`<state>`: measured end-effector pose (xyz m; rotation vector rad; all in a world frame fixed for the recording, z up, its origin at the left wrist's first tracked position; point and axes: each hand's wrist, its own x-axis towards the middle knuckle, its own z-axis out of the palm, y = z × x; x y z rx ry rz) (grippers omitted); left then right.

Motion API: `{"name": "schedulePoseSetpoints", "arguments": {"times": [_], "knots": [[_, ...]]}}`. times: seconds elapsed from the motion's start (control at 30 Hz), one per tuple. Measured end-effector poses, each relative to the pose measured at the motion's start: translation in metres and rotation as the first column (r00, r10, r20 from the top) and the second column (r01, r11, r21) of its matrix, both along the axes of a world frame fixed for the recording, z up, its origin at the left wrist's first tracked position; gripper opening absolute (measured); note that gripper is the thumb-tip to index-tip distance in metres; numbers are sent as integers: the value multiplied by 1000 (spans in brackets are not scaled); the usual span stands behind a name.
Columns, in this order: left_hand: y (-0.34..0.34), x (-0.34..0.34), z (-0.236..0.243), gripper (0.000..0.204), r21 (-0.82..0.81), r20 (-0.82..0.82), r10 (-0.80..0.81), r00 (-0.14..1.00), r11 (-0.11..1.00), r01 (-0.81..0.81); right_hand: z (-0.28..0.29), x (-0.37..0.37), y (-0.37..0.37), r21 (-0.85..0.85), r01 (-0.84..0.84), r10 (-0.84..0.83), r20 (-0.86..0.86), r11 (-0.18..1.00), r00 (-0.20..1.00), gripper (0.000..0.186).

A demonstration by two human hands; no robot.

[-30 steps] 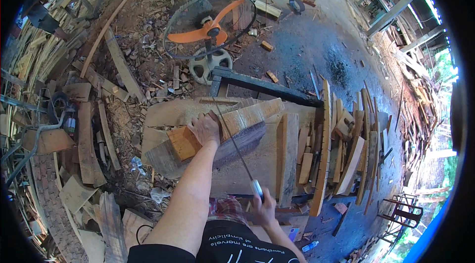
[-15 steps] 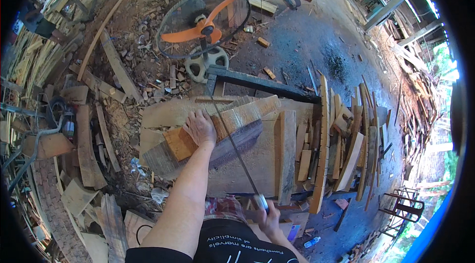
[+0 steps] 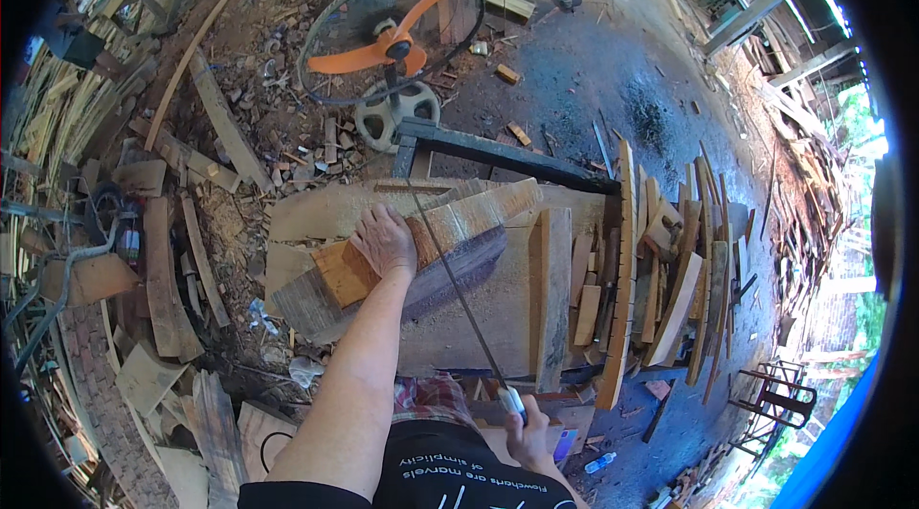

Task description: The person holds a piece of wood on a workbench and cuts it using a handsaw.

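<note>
Saw (image 3: 470,315) crosses wood block (image 3: 479,212) past edges | right hand (image 3: 528,434) grips handle (image 3: 515,404) | left hand (image 3: 385,241) flat atop | room nearside

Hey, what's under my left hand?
Your left hand lies on an orange-brown wooden block. Grey timber shows around the block, seemingly beneath it. The wood right under your palm is covered, so I can't see its surface there.

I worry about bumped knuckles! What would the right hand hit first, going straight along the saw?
Probably the wood block under the saw, though the near edge of the bench might come first: how high the right hand sits is unclear.
</note>
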<state>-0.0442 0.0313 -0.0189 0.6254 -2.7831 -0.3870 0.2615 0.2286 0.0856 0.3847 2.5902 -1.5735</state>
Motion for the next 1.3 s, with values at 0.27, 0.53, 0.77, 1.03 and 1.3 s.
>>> {"name": "schedulePoseSetpoints", "arguments": {"times": [0.27,0.53,0.77,1.03,1.3], "knots": [[-1,-2,-16,20,-33,-37,-1,999,999,0,-15,-113,-33,12,-67,65,137,998,988,32],[1,-1,2,19,-13,-3,14,1000,1000,-14,6,-25,2,-213,61,7,305,975,952,36],[-3,0,-14,18,46,-3,-24,1000,999,24,-38,-127,-38,-39,-56,60,109,998,992,33],[3,-3,4,18,45,56,-28,998,999,26,-18,-53,-10,-292,77,12,292,953,956,51],[-7,-3,-10,18,66,14,-8,1000,998,7,-46,-66,-30,-188,30,-8,117,982,993,58]]}}
